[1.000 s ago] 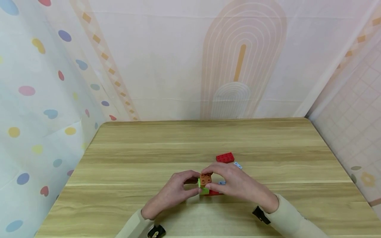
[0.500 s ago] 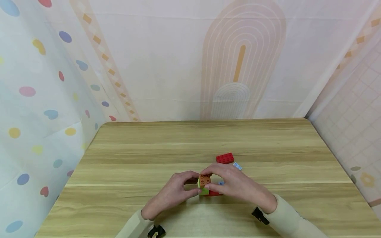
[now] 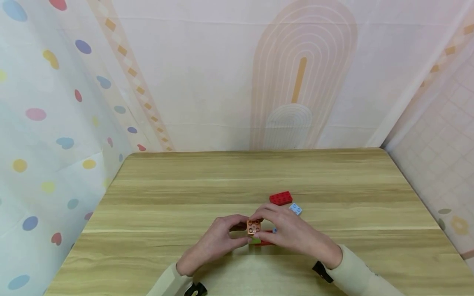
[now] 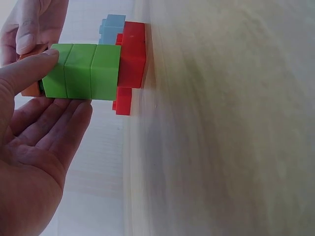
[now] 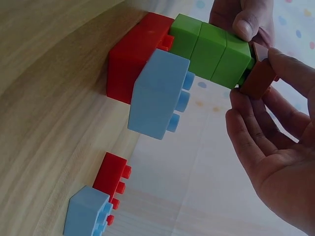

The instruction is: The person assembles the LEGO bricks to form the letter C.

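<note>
Soft, even light fills the head view, with a pale sheen toward the near edge of the table [image 3: 192,181] and a glint on the orange block [image 3: 254,227] above it. Both wrist views look hazier, the table's grain blurred and the cloth [image 5: 192,167] beyond it washed out.

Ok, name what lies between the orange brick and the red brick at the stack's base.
Three green bricks, stacked one on another, lie between the orange brick and the red brick; both wrist views show this.
</note>
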Action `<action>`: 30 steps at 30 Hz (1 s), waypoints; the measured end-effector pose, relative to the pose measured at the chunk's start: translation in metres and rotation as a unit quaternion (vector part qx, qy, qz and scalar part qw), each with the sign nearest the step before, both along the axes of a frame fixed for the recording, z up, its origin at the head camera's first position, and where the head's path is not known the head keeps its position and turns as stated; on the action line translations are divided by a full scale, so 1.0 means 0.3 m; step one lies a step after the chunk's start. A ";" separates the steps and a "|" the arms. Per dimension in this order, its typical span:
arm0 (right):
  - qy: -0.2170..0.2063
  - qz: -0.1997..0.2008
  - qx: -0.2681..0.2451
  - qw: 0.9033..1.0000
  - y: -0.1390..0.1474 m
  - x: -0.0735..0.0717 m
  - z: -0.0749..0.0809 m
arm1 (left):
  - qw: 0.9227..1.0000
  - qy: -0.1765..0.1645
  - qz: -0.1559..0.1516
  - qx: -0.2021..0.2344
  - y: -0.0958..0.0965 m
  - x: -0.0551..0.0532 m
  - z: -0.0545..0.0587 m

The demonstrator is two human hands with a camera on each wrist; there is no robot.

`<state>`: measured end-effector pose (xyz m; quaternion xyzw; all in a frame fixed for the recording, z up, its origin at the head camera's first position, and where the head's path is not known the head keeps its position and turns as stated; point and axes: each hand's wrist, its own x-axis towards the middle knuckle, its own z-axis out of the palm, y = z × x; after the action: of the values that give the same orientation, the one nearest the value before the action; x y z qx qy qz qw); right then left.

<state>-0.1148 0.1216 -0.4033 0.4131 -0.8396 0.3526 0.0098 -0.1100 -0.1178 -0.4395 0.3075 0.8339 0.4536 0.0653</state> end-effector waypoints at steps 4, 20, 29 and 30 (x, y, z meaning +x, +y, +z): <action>-0.005 -0.006 0.001 1.000 -0.004 0.000 -0.002 | 1.000 0.001 0.001 0.006 -0.002 -0.002 0.000; -0.010 -0.013 0.006 1.000 -0.005 0.003 -0.008 | 1.000 -0.025 -0.002 0.005 -0.007 -0.006 0.009; -0.019 -0.022 0.034 0.999 -0.008 0.003 0.005 | 1.000 -0.015 -0.005 -0.007 0.002 -0.012 0.007; -0.017 -0.024 0.037 0.999 -0.009 0.003 0.007 | 1.000 -0.010 -0.004 -0.011 0.002 -0.013 0.008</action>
<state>-0.1138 0.1189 -0.4011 0.3870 -0.8619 0.3276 -0.0117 -0.1140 -0.1174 -0.4373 0.3055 0.8370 0.4471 0.0785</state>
